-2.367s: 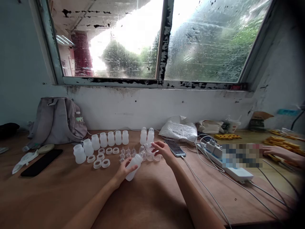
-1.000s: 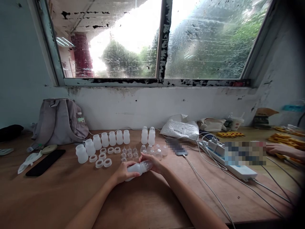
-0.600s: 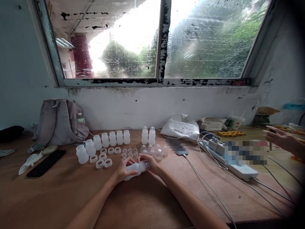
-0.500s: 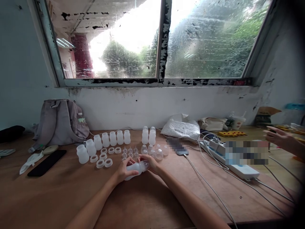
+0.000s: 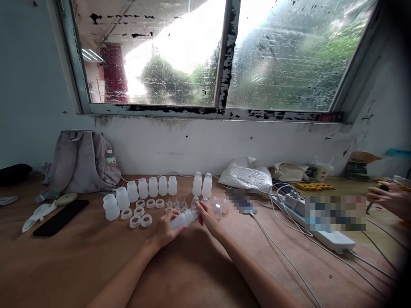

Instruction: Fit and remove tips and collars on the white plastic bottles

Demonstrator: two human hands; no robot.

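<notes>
A whitish translucent bottle (image 5: 180, 221) lies tilted between my hands, its top end pointing up to the right. My left hand (image 5: 167, 226) is wrapped round its body. The fingers of my right hand (image 5: 205, 214) are closed round its clear cap at the top end. Behind them, several open bottles (image 5: 143, 188) stand in a curved row, and two capped bottles (image 5: 207, 186) stand to their right. White rings (image 5: 146, 220) lie left of my hands. Clear nipples (image 5: 176, 204) are partly hidden behind my left hand, and clear caps (image 5: 217, 211) stand beside my right hand.
A black phone (image 5: 61, 218) and a grey backpack (image 5: 81, 162) are at the left. On the right are a plastic bag (image 5: 247, 175), a charging phone (image 5: 247, 207), a white power strip (image 5: 337, 241) and loose cables. Another person's hand (image 5: 388, 197) shows at the far right.
The bottle has tipped more upright, and my right hand has shifted up and right on its cap. At the far right, the other person's hand has moved lower and to the right.
</notes>
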